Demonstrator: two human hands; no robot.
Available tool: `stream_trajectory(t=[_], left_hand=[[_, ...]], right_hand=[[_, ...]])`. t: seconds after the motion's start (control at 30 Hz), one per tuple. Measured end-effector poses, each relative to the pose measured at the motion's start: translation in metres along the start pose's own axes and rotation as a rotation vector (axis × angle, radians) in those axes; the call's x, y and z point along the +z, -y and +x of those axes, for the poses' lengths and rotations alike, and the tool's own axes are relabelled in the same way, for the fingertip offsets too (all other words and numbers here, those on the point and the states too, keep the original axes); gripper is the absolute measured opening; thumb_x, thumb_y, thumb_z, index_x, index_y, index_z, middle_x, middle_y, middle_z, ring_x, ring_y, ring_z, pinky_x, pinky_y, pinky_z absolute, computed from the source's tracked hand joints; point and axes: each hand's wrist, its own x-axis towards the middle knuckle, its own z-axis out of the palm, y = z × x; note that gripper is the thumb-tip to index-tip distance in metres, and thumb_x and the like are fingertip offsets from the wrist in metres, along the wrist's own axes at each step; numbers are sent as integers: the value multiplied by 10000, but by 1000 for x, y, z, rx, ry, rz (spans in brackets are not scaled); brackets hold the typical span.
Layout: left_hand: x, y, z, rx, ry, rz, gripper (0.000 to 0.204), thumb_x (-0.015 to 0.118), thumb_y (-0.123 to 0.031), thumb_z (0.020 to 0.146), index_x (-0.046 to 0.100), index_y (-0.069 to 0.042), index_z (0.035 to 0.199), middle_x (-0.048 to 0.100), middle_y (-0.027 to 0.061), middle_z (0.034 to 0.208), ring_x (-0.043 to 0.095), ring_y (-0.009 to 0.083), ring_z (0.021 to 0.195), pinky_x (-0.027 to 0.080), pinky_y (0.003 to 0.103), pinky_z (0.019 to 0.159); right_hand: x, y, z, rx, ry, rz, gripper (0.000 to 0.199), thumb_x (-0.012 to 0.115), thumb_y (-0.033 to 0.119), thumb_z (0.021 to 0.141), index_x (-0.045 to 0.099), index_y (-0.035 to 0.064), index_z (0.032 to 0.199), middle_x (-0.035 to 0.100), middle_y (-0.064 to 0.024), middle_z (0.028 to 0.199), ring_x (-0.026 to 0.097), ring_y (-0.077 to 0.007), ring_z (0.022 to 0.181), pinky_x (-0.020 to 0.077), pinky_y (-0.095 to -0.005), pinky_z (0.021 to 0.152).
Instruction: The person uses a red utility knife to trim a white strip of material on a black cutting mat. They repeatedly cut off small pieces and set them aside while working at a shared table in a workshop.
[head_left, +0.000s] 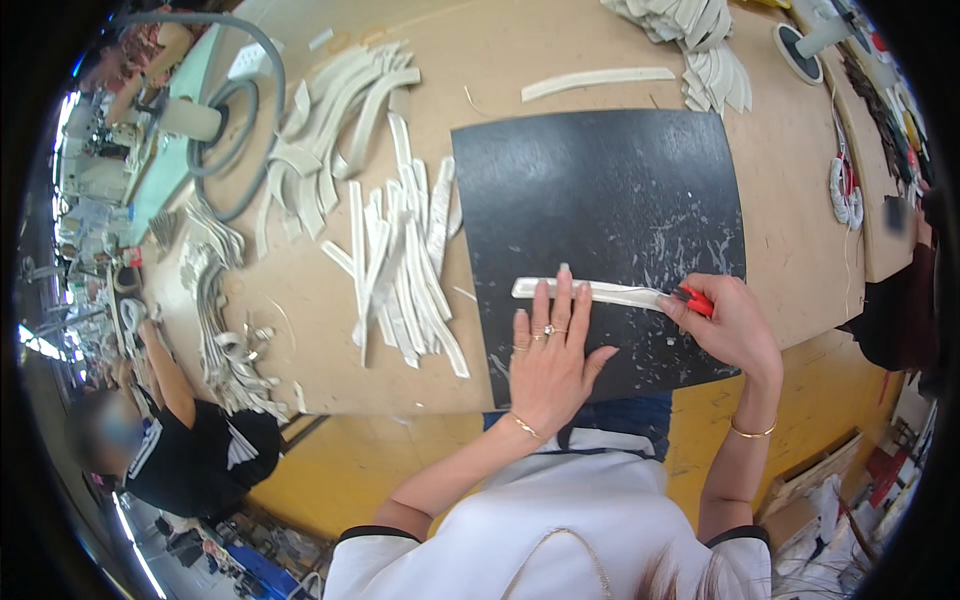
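A narrow white strip (610, 292) lies crosswise on a black mat (590, 180) in front of me. My left hand (550, 350) rests flat on it, fingers spread and pointing away from me, pressing it near its left half. At the strip's right end, my right hand (732, 325) is closed around a small tool with a red and black handle (695, 300). The fingers cover most of that tool, so its exact kind is hidden. My right thumb and fingertips touch or nearly touch the strip.
Left of the mat lies a loose pile of white strips (400, 260), with curved pale pieces (330, 140) beyond. Stacked pieces (710, 60) sit at the far right. A grey hose (282, 100) loops at the far left. Red-handled scissors (842, 185) lie right. A person (190, 440) works at left.
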Motion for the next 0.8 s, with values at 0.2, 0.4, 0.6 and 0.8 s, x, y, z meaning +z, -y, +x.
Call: stream_trajectory(t=[0.2,0.4,0.6,0.8], left_hand=[[8,11,-2,109,-30,-141,796,581,-447,935,302,27,1511,221,254,1593,210,424,1475,180,527,1177],[7,5,1,102,-90,-108,741,585,-416,939,352,30,1484,282,245,1569,281,402,1451,226,495,1172],[8,7,0,101,-100,-156,701,599,-356,937,356,5,1486,241,274,1575,232,447,1458,194,532,1172],[5,4,-1,104,-71,-156,546,637,-295,921,496,-150,1429,185,329,1571,181,519,1449,146,576,1171]], right_hand=[[7,27,5,40,-22,-157,452,716,408,866,670,-10,700,567,-136,549,560,-277,526,435,-389,544],[8,39,13,83,-83,-212,459,710,457,853,707,21,714,598,-160,576,617,-354,582,482,-412,574],[-6,37,-6,-109,69,-153,344,756,318,856,691,-4,752,507,-124,524,473,-249,471,395,-350,514],[-22,10,-15,-107,31,72,238,767,248,828,695,25,785,519,-155,555,488,-320,491,388,-373,508]])
